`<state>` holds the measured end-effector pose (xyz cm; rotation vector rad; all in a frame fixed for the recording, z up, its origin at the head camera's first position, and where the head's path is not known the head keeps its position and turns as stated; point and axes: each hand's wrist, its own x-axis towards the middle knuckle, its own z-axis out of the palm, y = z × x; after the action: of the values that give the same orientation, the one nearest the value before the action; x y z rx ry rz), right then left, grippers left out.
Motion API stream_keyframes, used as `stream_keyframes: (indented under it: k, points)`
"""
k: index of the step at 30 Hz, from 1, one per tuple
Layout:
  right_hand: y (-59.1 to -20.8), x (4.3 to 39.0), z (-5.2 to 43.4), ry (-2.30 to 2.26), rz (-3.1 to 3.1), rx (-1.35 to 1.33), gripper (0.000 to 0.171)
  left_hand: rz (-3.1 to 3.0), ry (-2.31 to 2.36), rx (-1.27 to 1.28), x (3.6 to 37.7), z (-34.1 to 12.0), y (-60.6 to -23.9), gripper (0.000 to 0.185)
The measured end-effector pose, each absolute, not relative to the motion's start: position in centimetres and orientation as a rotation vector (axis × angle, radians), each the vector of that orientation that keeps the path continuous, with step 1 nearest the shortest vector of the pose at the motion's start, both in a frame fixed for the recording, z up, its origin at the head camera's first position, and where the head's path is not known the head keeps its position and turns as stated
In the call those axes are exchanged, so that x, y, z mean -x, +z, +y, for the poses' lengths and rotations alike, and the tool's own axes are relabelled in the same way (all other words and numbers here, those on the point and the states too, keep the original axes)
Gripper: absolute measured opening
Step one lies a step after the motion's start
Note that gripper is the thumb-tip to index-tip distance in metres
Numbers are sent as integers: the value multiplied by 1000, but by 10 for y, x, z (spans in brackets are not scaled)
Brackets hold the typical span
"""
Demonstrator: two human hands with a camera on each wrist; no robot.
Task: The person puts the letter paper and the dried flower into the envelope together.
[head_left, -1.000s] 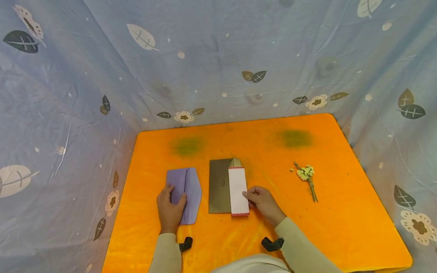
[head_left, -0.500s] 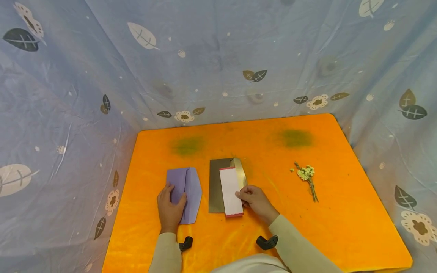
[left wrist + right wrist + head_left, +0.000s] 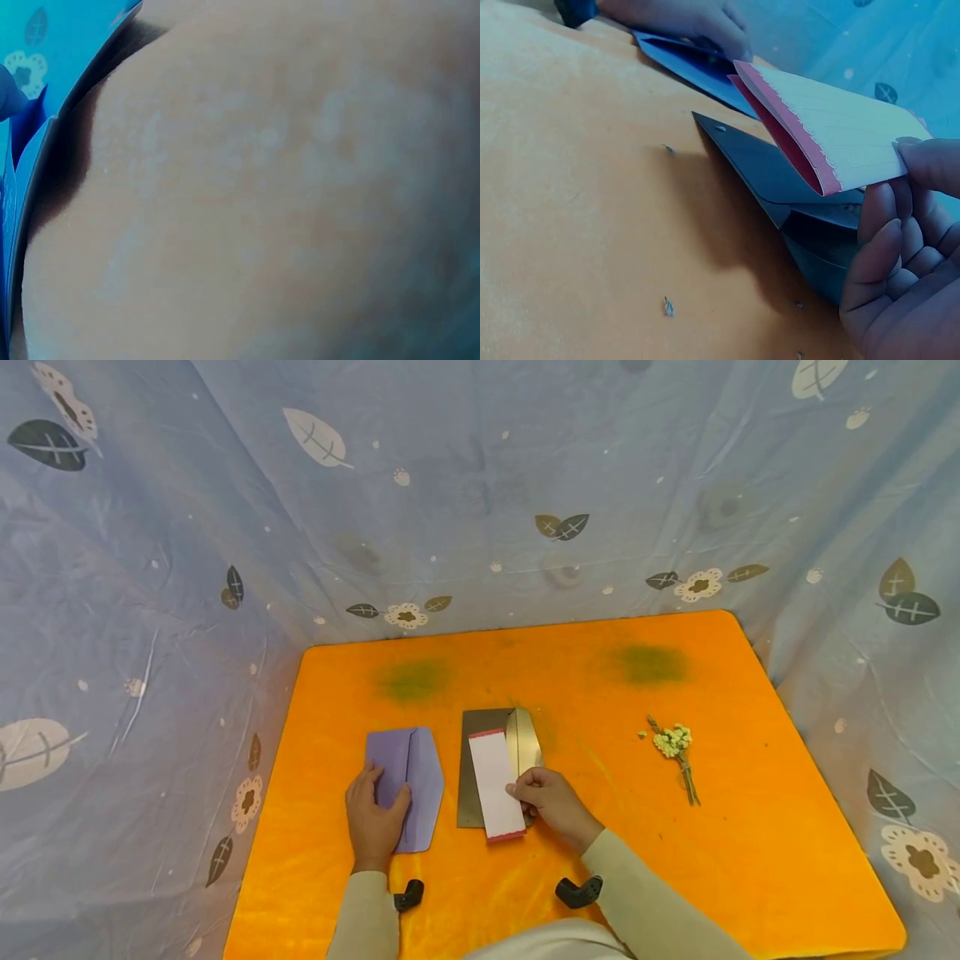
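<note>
The folded card (image 3: pixel 496 784) is white on its outer face, with a red inner face and a red scalloped edge. It sits slightly tilted over the dark envelope (image 3: pixel 477 768), near the middle of the desk (image 3: pixel 750 827) and toward its front edge. The right hand (image 3: pixel 551 802) pinches the card at its right long edge; the right wrist view shows the thumb on top and the curled fingers (image 3: pixel 889 247) underneath, with the card raised clear of the envelope at that end. The envelope's flap (image 3: pixel 522 747) stands open just right of the card.

Handling assessment: the card appears to be light, thin folded stock, moderately stiff along the fold but easily creased or bent. A grip at the long edge near mid-length, as shown, should keep both leaves together; a grip at a corner risks splaying the leaves.

The left hand (image 3: pixel 372 822) rests with fingers extended flat on the purple envelope (image 3: pixel 408 785), just left of the dark envelope. The left wrist view is blocked by skin and gives no detail.

A small sprig of dried flowers (image 3: pixel 675 752) lies well apart toward the right edge. Patterned blue cloth (image 3: pixel 480 485) surrounds the desk.
</note>
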<state>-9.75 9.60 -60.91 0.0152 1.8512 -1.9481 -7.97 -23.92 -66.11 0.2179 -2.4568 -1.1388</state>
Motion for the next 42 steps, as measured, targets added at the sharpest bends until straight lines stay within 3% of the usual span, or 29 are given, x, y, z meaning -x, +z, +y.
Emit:
stream_keyframes:
  k: [42]
  points:
    - [-599, 108, 69, -1829, 1911, 62, 27, -2453, -1132, -212, 79, -239, -661, 59]
